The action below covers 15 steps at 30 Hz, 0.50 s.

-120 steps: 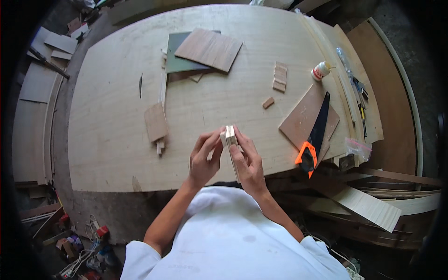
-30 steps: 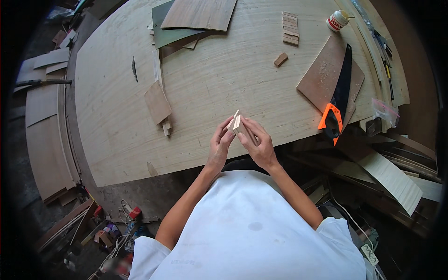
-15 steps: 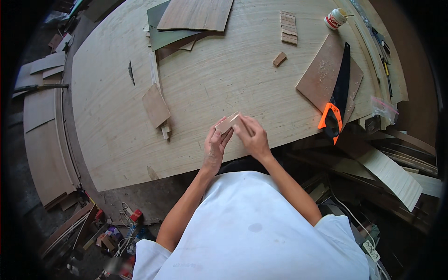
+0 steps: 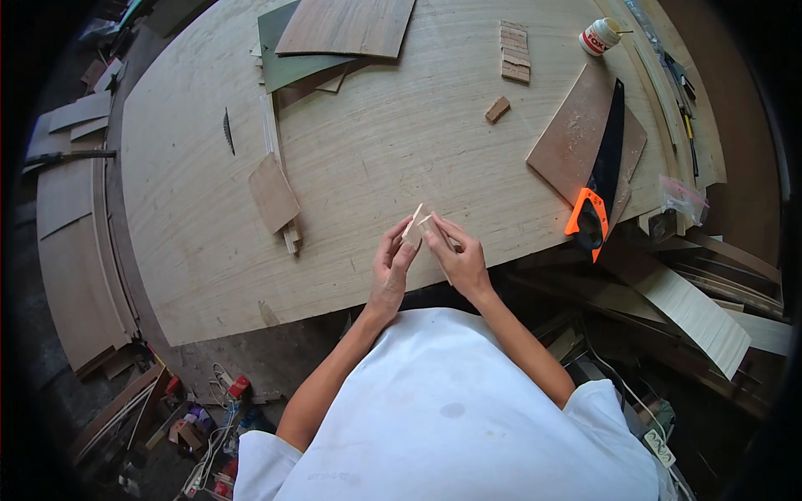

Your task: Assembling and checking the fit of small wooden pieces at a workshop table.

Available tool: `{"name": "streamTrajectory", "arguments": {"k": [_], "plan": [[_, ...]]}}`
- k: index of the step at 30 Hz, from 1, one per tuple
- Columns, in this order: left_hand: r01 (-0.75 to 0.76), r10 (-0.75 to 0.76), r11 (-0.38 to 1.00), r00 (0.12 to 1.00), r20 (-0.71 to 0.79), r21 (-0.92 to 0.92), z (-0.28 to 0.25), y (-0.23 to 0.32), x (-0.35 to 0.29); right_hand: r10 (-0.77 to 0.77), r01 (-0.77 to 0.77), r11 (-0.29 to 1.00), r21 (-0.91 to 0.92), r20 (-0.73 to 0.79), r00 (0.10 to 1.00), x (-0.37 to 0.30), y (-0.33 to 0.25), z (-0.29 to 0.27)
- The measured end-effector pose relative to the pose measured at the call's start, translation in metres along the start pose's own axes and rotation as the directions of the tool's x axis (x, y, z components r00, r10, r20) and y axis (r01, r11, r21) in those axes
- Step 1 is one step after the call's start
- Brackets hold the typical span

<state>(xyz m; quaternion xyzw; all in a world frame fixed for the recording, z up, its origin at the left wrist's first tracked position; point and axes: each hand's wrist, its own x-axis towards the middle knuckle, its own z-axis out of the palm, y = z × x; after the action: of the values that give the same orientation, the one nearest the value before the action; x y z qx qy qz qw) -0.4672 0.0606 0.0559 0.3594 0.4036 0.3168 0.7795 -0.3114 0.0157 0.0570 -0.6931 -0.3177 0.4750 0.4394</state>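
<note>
Close to the front edge of the plywood table, my left hand (image 4: pixel 389 269) is closed on a small flat wood piece (image 4: pixel 413 227), tilted upward. Beside it, my right hand (image 4: pixel 464 262) grips a second thin wood piece, partly covered by the fingers. The two pieces form a narrow V, their near ends close together; whether they touch I cannot tell. Farther up the table lie a small wood block (image 4: pixel 498 109) and a row of similar blocks (image 4: pixel 515 52) set side by side.
A handsaw (image 4: pixel 595 204) with an orange handle rests over a dusty brown board (image 4: pixel 561 134) on the right. Behind it stands an open white jar (image 4: pixel 598 38) with a stick. Plywood sheets (image 4: pixel 347 25) and a thin board (image 4: pixel 274 194) lie on the left of the table (image 4: pixel 351 150).
The wood held between my hands now shows as two pieces turned upright and angled apart. My right hand has rotated slightly and moved a little lower.
</note>
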Motion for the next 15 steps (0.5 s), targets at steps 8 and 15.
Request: {"name": "streamTrajectory", "arguments": {"k": [8,15], "plan": [[0.004,-0.004,0.997,1.0,-0.001,-0.083,0.004,0.007,0.005,-0.084,0.084,0.996,0.008,-0.012,0.996,0.016,-0.001,0.002],[-0.008,0.008,1.0,1.0,-0.03,0.009,0.005,0.008,0.001,-0.262,0.26,0.96,-0.103,-0.006,0.965,-0.007,-0.024,0.004]]}}
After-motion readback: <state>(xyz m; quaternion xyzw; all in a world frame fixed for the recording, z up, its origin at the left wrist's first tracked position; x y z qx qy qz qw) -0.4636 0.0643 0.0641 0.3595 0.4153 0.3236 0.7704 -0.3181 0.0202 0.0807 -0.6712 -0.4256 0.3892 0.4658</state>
